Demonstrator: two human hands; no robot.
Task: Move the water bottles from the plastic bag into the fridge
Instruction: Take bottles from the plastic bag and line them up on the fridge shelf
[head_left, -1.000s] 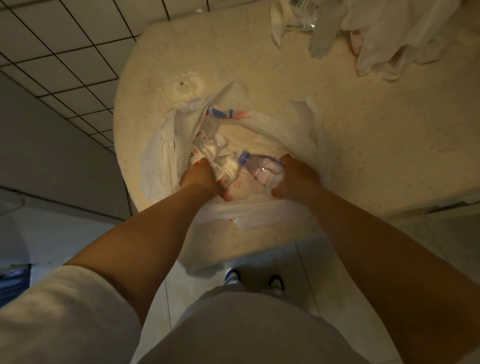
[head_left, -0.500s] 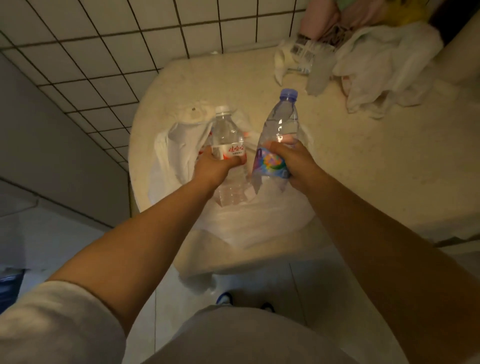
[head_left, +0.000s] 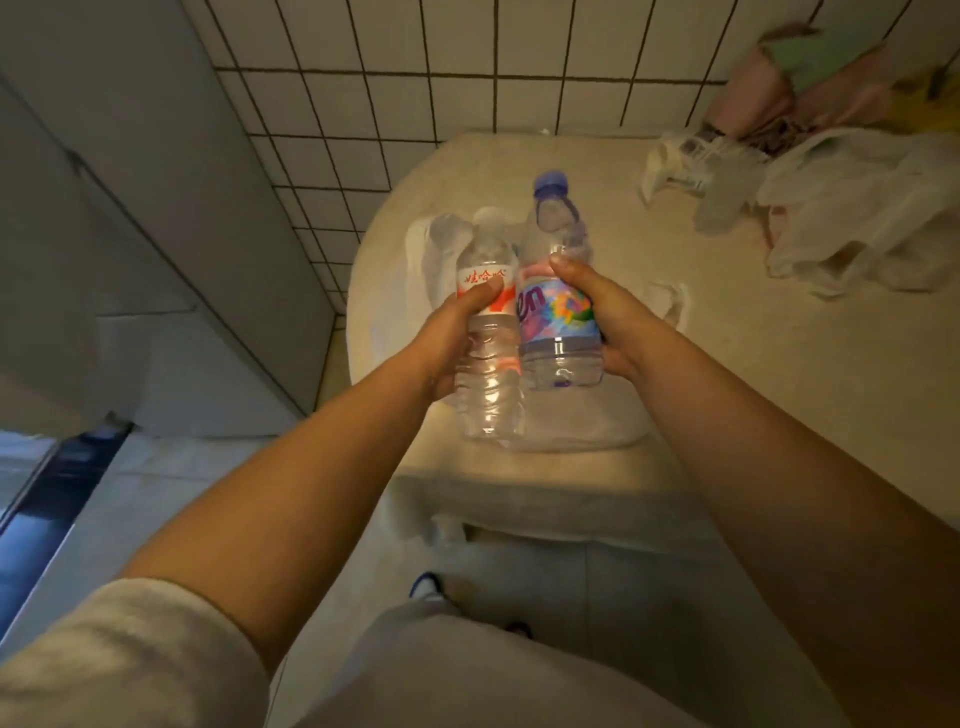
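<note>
With the left hand (head_left: 447, 332) gripping a red-label bottle (head_left: 485, 332) and the right hand (head_left: 597, 312) a blue-cap bottle (head_left: 558, 291), both held side by side above the bag (head_left: 431, 260) on the counter (head_left: 727, 364), unbagging looks done, fridge loading remains.

Bare tabletop (head_left: 701, 364) is left open to the right of the hands, between the flat bag (head_left: 415, 260) and the crumpled bags (head_left: 857, 218) at the far right. The left side is closed off by the tiled wall (head_left: 363, 130).
</note>
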